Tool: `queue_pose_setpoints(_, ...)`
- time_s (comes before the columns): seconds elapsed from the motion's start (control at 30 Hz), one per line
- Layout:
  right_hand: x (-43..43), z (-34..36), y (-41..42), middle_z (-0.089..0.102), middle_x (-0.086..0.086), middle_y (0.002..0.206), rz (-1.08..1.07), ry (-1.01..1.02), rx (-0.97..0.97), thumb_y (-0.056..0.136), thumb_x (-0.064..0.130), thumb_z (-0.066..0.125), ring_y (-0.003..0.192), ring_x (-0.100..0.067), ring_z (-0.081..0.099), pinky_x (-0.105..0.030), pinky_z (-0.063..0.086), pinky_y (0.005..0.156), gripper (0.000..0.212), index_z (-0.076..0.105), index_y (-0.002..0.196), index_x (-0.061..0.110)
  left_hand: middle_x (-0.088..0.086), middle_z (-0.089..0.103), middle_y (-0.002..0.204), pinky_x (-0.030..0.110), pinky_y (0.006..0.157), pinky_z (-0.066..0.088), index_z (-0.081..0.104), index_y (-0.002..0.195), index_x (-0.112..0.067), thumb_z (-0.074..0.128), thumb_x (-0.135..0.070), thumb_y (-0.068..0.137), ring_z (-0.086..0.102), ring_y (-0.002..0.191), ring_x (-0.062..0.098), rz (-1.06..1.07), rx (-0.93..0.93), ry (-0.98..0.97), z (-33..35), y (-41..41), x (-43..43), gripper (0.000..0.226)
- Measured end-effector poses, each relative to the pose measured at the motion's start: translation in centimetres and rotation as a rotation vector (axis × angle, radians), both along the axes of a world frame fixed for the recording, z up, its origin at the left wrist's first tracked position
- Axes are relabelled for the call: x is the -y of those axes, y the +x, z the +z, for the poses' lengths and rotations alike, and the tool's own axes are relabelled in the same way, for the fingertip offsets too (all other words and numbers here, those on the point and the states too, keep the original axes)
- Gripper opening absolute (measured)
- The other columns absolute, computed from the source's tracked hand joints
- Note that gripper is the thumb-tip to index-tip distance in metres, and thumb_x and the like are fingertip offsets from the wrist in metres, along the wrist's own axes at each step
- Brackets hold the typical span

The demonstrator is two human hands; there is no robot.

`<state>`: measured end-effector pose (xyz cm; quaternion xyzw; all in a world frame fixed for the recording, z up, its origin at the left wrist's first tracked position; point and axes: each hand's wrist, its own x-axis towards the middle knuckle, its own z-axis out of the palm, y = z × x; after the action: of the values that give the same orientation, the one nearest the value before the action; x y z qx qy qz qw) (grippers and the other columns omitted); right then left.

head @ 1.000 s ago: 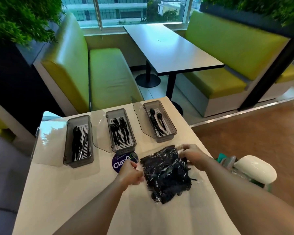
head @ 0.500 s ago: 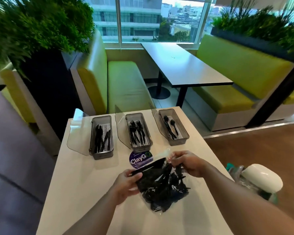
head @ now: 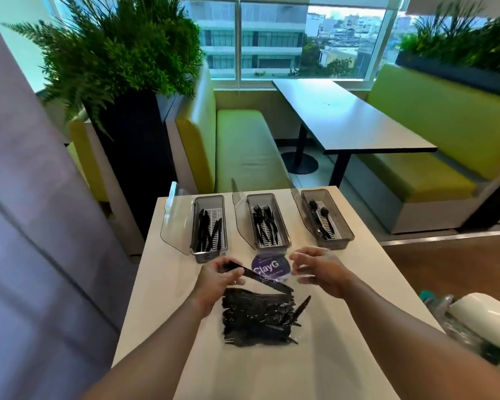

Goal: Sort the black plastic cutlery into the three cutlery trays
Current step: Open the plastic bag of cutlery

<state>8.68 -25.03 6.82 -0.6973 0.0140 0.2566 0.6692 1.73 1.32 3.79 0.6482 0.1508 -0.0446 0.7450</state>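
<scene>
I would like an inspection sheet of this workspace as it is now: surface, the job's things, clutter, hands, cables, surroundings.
Surface: white table, with cutlery at its middle and trays at its far edge.
Job's things: three grey trays, lids open: left tray with knives, middle tray with forks, right tray with spoons; unsorted pile in clear plastic.
Clutter: round purple sticker; white rounded object at the right, blurred.
Hands: left hand grips a long black piece; right hand has curled fingers, its hold is unclear.
Cables: nothing seen.
Surroundings: green benches, dark table, plants, window.
</scene>
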Motion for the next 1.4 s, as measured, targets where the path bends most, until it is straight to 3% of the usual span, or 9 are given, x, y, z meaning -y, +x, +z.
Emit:
queue_pose_setpoints(0.17, -1.8, -0.5, 0.4, 0.065, -0.014, 0.074, -0.075, -0.03, -0.003, 0.093, 0.016, 0.072, 0.059, -0.021, 0.063, -0.03, 0.051, 0.055, 0.015, 0.068, 0.096, 0.002, 0.009, 0.073, 0.083, 0.037, 0.064, 0.056, 0.069, 0.087, -0.008, 0.065, -0.028, 0.097, 0.072, 0.076, 0.029, -0.001, -0.03, 0.016, 0.9, -0.4, -0.8, 0.022)
queue_pose_setpoints(0.37, -3.0, -1.0, 1.5, 0.067, -0.012, 0.066, -0.185, -0.397, 0.113, 0.091, 0.013, 0.075, 0.053, -0.025, 0.061, -0.033, 0.05, 0.051, 0.013, 0.067, 0.082, 0.006, 0.013, 0.078, 0.091, 0.032, 0.057, 0.055, 0.066, 0.095, -0.002, 0.054, -0.025, 0.104, 0.076, 0.075, 0.031, -0.04, -0.013, 0.148, 1.9, -0.1, -0.4, 0.027)
queue_pose_setpoints(0.5, -4.0, 0.2, 1.9, 0.066, -0.002, 0.097, -0.275, -0.685, 0.445, 0.092, 0.015, 0.07, 0.086, -0.019, 0.065, -0.029, 0.049, 0.07, 0.016, 0.064, 0.106, 0.016, 0.014, 0.078, 0.088, 0.032, 0.054, 0.055, 0.062, 0.096, -0.001, 0.05, -0.023, 0.105, 0.076, 0.075, 0.035, -0.039, -0.033, 0.177, 2.0, 0.3, 0.0, 0.026)
queue_pose_setpoints(0.67, -6.8, 3.7, 0.2, 0.065, 0.004, 0.088, -0.093, -0.521, 0.925, 0.095, 0.021, 0.067, 0.078, -0.009, 0.061, -0.018, 0.052, 0.069, 0.008, 0.067, 0.095, 0.014, 0.014, 0.078, 0.084, 0.033, 0.053, 0.056, 0.058, 0.093, -0.006, 0.048, -0.021, 0.107, 0.076, 0.071, 0.033, -0.021, -0.067, 0.194, 2.0, 0.6, 0.0, 0.023)
queue_pose_setpoints(0.83, -9.3, 4.1, -0.4, 0.07, 0.002, 0.072, 0.473, -0.7, 0.791, 0.1, 0.03, 0.057, 0.058, -0.012, 0.064, -0.03, 0.057, 0.058, 0.025, 0.069, 0.084, 0.016, 0.013, 0.078, 0.081, 0.034, 0.051, 0.057, 0.059, 0.097, -0.005, 0.048, -0.02, 0.106, 0.076, 0.069, 0.032, -0.001, -0.077, 0.196, 2.1, 0.7, -0.1, 0.021)
queue_pose_setpoints(1.0, -9.7, 3.1, -0.5, 0.074, -0.006, 0.085, 0.654, -0.835, 0.454, 0.101, 0.011, 0.056, 0.059, -0.015, 0.069, -0.024, 0.057, 0.054, 0.013, 0.069, 0.1, 0.008, 0.014, 0.078, 0.082, 0.036, 0.05, 0.058, 0.061, 0.107, 0.003, 0.048, -0.019, 0.106, 0.076, 0.07, 0.035, 0.014, -0.067, 0.208, 2.2, 0.5, -0.7, 0.025)
queue_pose_setpoints(1.13, -10.1, 3.0, -0.7, 0.076, -0.007, 0.092, 0.789, -0.936, 0.443, 0.092, 0.012, 0.07, 0.06, -0.013, 0.066, -0.02, 0.051, 0.053, 0.014, 0.072, 0.105, 0.008, 0.013, 0.078, 0.085, 0.038, 0.055, 0.058, 0.061, 0.103, 0.002, 0.047, -0.022, 0.107, 0.077, 0.073, 0.033, 0.001, -0.057, 0.253, 2.3, 0.6, -0.8, 0.028)
queue_pose_setpoints(1.27, -11.0, 3.0, -1.2, 0.076, -0.003, 0.087, 0.852, -1.003, 0.491, 0.081, 0.029, 0.083, 0.071, -0.016, 0.067, -0.027, 0.056, 0.068, 0.024, 0.076, 0.094, 0.009, 0.012, 0.078, 0.085, 0.036, 0.054, 0.056, 0.062, 0.098, 0.0, 0.048, -0.023, 0.106, 0.078, 0.076, 0.028, -0.007, -0.031, 0.279, 2.5, 0.7, -0.5, 0.027)
queue_pose_setpoints(1.4, -11.5, 2.9, -1.8, 0.074, -0.003, 0.111, 0.929, -1.021, 0.502, 0.078, 0.037, 0.084, 0.1, -0.023, 0.068, -0.037, 0.055, 0.091, 0.05, 0.072, 0.118, 0.009, 0.011, 0.078, 0.088, 0.033, 0.053, 0.054, 0.062, 0.092, -0.005, 0.05, -0.021, 0.105, 0.078, 0.079, 0.025, -0.018, 0.022, 0.298, 3.1, 0.8, 0.3, 0.024)
